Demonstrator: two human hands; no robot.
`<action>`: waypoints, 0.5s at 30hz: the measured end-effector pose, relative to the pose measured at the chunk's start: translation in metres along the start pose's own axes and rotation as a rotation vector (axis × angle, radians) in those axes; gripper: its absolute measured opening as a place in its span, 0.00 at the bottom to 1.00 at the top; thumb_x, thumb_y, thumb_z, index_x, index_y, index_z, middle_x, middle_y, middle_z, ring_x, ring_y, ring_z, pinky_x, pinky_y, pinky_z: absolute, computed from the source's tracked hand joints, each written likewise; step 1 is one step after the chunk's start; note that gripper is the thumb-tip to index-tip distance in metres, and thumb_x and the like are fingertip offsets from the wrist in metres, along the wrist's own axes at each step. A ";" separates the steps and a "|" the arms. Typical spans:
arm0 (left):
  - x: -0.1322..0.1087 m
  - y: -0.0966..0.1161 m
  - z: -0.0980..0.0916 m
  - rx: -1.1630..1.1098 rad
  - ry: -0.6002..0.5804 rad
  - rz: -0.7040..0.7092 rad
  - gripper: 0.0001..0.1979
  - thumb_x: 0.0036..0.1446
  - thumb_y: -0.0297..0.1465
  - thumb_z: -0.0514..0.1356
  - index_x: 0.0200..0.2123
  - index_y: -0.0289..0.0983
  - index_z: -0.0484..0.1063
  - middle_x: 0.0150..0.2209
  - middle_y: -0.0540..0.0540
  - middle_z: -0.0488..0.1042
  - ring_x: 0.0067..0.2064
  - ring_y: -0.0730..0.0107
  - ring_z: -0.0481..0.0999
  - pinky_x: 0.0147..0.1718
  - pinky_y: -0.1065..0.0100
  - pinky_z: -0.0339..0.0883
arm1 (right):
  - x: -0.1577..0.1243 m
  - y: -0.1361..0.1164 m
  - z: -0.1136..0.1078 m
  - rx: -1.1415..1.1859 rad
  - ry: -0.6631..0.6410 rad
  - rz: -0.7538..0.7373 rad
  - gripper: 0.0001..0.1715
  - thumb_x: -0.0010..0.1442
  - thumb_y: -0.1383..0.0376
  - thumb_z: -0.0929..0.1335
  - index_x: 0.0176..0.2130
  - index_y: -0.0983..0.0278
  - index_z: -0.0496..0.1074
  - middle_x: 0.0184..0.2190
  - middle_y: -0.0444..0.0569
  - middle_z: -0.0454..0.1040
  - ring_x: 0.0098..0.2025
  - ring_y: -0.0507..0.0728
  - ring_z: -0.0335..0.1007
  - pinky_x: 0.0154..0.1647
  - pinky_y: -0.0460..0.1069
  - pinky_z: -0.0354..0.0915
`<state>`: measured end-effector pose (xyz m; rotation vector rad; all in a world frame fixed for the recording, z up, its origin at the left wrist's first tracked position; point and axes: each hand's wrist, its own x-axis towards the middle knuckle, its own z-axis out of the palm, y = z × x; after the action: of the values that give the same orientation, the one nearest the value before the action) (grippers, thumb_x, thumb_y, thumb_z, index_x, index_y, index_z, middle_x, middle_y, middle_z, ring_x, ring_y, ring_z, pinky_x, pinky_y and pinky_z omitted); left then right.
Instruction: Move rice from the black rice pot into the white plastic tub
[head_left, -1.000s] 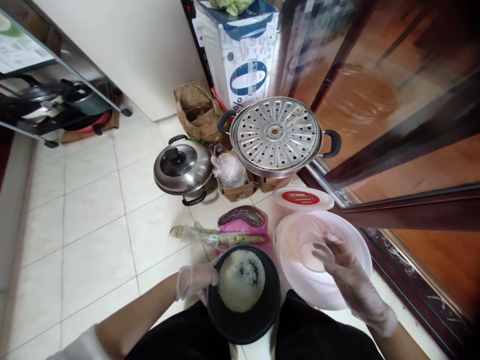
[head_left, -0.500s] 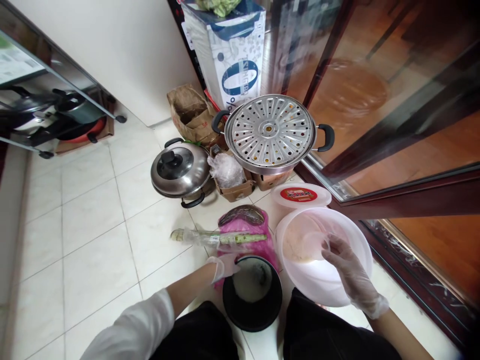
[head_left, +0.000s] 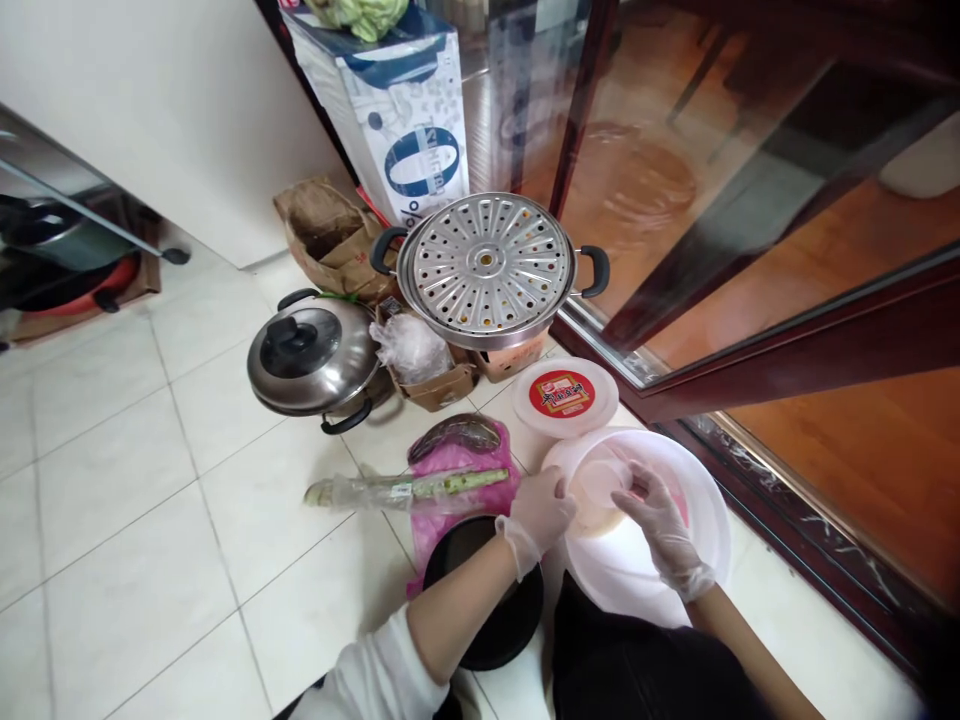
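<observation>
Both gloved hands, left hand (head_left: 538,512) and right hand (head_left: 654,512), pinch a thin translucent round wrapper (head_left: 600,485) over the wide white plastic basin (head_left: 705,520), apparently separating one sheet, needing gentle peeling.

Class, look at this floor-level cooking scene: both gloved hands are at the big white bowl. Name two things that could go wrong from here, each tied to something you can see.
1. The left hand reaches across the black pot to the white bowl; the forearm might knock the pot or drop food.
2. The wrapped stalk and the round lid lie on the floor tiles close by, so spills from the bowl, where the right hand also works, could soil them.
</observation>
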<state>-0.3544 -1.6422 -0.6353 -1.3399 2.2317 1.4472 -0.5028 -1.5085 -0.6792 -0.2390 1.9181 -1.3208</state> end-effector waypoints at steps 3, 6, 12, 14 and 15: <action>-0.005 0.006 0.008 0.144 0.024 0.198 0.04 0.52 0.27 0.54 0.30 0.39 0.69 0.31 0.48 0.71 0.31 0.69 0.68 0.30 0.68 0.58 | -0.006 -0.003 -0.012 -0.011 -0.017 0.000 0.40 0.42 0.51 0.78 0.52 0.56 0.68 0.46 0.48 0.70 0.47 0.59 0.68 0.50 0.56 0.67; -0.009 0.016 0.014 0.221 0.061 0.280 0.10 0.53 0.30 0.53 0.37 0.38 0.71 0.41 0.43 0.73 0.36 0.66 0.72 0.32 0.67 0.63 | -0.012 -0.004 -0.023 -0.030 0.010 0.015 0.41 0.41 0.52 0.79 0.53 0.55 0.68 0.48 0.47 0.70 0.49 0.60 0.68 0.51 0.55 0.67; -0.029 0.060 0.000 0.342 0.059 0.569 0.11 0.50 0.29 0.55 0.36 0.34 0.73 0.39 0.38 0.73 0.37 0.55 0.73 0.33 0.57 0.69 | -0.028 -0.022 -0.032 0.064 -0.032 -0.030 0.32 0.45 0.56 0.78 0.49 0.55 0.69 0.43 0.46 0.74 0.47 0.62 0.70 0.50 0.57 0.68; -0.036 0.073 -0.012 0.326 0.133 0.703 0.09 0.48 0.27 0.56 0.34 0.34 0.73 0.43 0.36 0.73 0.41 0.52 0.72 0.38 0.53 0.70 | -0.033 -0.034 -0.031 0.132 -0.069 -0.074 0.33 0.47 0.59 0.77 0.52 0.53 0.68 0.45 0.46 0.75 0.51 0.62 0.70 0.53 0.57 0.66; -0.039 0.076 -0.018 0.300 0.183 0.748 0.08 0.48 0.26 0.56 0.33 0.34 0.72 0.46 0.36 0.72 0.43 0.51 0.72 0.40 0.52 0.71 | -0.035 -0.040 -0.029 0.153 -0.078 -0.081 0.35 0.47 0.59 0.77 0.54 0.51 0.67 0.46 0.46 0.76 0.52 0.62 0.70 0.54 0.57 0.66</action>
<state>-0.3827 -1.6234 -0.5549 -0.5732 3.1111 1.0921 -0.5098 -1.4862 -0.6229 -0.2896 1.7494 -1.4823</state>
